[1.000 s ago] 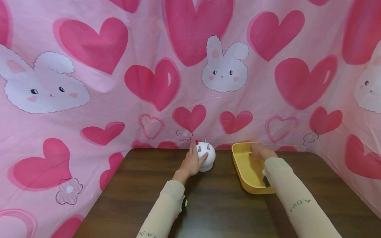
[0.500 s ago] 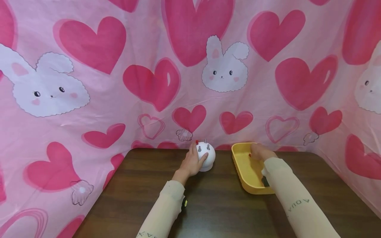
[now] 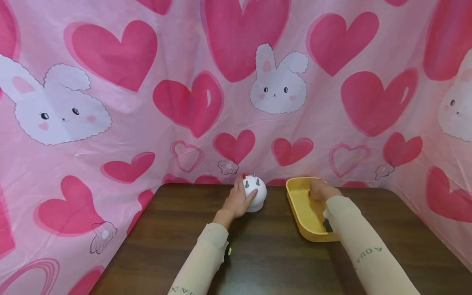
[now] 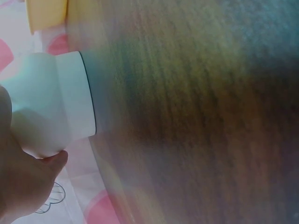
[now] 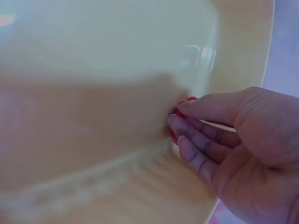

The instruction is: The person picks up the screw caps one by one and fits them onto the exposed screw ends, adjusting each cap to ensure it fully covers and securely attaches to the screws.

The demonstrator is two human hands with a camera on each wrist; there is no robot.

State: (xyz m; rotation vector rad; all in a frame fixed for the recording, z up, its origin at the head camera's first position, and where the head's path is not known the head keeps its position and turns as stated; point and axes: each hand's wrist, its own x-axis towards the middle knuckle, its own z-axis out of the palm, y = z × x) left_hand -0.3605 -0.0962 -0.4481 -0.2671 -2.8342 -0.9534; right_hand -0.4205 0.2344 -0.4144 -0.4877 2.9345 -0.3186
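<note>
On the table, my left hand [image 3: 236, 203] holds a white rounded body [image 3: 260, 196] on a short base, its thumb across the near side. Metal pegs [image 3: 247, 184] and a small red piece [image 3: 243, 176] stick up from the top. In the left wrist view the white body's flat base edge [image 4: 79, 93] faces the table. My right hand [image 5: 261, 140] reaches into the far end of a yellow tray [image 3: 303, 209]. Thumb and fingertips pinch a small red piece [image 5: 179, 112] at the tray's corner. Fingers hide most of it, so its kind and number cannot be told.
The dark wooden table [image 3: 269, 262] runs up to a pink cloth backdrop [image 3: 236, 114] with hearts and rabbits. A dark item [image 3: 327, 225] shows beside the right sleeve, over the tray's near end.
The right fingers have shifted slightly left in the tray and now cover most of the red spot seen beside them before. My left hand and the white body stay nearly still.
</note>
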